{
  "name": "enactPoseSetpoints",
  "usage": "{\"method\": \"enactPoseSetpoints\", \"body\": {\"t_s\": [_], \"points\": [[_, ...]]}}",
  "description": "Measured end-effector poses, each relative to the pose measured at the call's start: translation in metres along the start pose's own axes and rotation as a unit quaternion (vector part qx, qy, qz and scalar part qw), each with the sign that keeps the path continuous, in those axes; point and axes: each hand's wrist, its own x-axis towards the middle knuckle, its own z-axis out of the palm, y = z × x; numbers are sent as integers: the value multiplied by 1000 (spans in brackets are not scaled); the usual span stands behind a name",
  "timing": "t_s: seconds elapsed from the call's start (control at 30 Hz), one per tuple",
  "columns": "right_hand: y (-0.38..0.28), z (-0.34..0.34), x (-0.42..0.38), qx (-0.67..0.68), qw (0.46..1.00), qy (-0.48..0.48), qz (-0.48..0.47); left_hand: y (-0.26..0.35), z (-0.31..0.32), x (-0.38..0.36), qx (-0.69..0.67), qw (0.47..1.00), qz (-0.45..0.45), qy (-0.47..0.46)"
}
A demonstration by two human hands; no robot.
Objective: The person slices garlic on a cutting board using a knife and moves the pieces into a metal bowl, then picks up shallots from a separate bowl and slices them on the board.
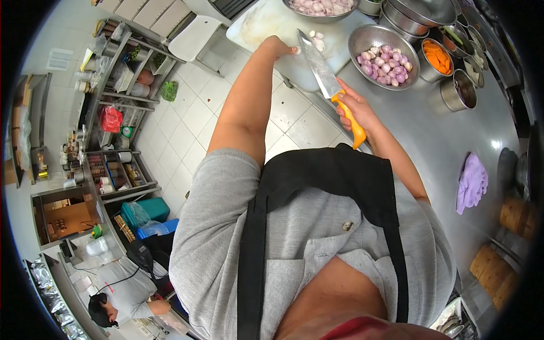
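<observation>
My right hand (358,109) is wrapped round the yellow handle of a large kitchen knife (321,67), whose broad blade points away from me over the white cutting board (255,28). At the board's near edge, my left hand (276,47) is closed, its fingertips pinching a small pale shallot (297,50) close to the blade. Several whitish shallot pieces (318,41) lie on the board just beyond the knife. To the right, a perforated metal bowl (356,44) holds purple and white shallots (386,63). Another metal bowl (323,18) of pale pink shallots stands at the far edge.
A pot of orange carrot pieces (436,58), an empty-looking metal pot (458,93) and stacked pans (408,17) crowd the steel counter (419,124). Purple gloves (472,182) lie farther right. A white chair (195,37) and shelves stand left. Another person (127,283) is at lower left.
</observation>
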Motion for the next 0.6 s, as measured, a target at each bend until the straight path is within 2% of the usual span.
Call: {"method": "enactPoseSetpoints", "body": {"t_s": [0.6], "points": [[-5, 1, -1, -19, 1000, -5, -1, 6, -3, -5, 16, 999, -20, -19]]}}
